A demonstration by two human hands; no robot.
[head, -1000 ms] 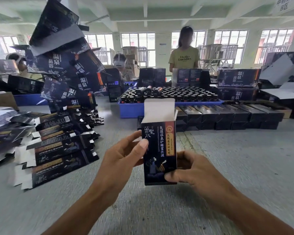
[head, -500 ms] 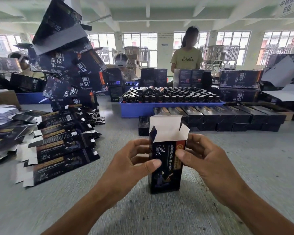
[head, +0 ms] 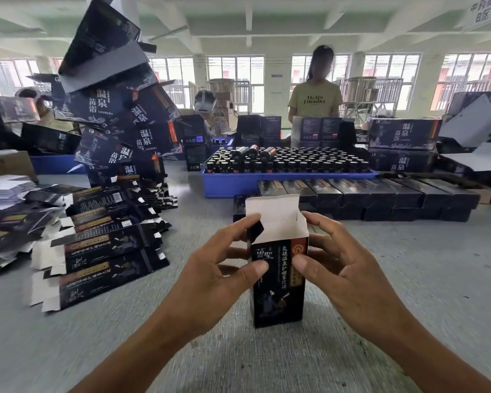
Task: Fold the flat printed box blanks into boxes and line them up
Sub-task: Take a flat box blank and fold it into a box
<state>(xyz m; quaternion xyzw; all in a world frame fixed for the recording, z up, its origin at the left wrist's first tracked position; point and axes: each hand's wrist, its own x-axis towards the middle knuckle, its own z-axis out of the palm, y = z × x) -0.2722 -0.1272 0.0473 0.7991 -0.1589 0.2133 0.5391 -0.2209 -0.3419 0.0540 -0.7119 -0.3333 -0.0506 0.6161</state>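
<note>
A dark printed box (head: pixel 278 290) stands upright on the grey table, its white top flaps still raised. My left hand (head: pixel 221 268) grips its left side, thumb on the front and a finger on the left side flap. My right hand (head: pixel 335 259) grips the right side, thumb on the front panel and fingers at the right top flap. Flat box blanks (head: pixel 102 251) lie fanned out in a pile to the left. A row of folded boxes (head: pixel 380 194) lies lined up behind the box I hold.
A blue tray (head: pixel 267 181) of dark bottles stands behind the row. Larger dark cartons (head: pixel 116 114) are stacked high at the left and others sit at the right (head: pixel 403 134). Three people work at the far side. Bare grey table lies to the right and near me.
The box went from held up in the air to standing on the table. Both hands moved from its lower part up to its top flaps.
</note>
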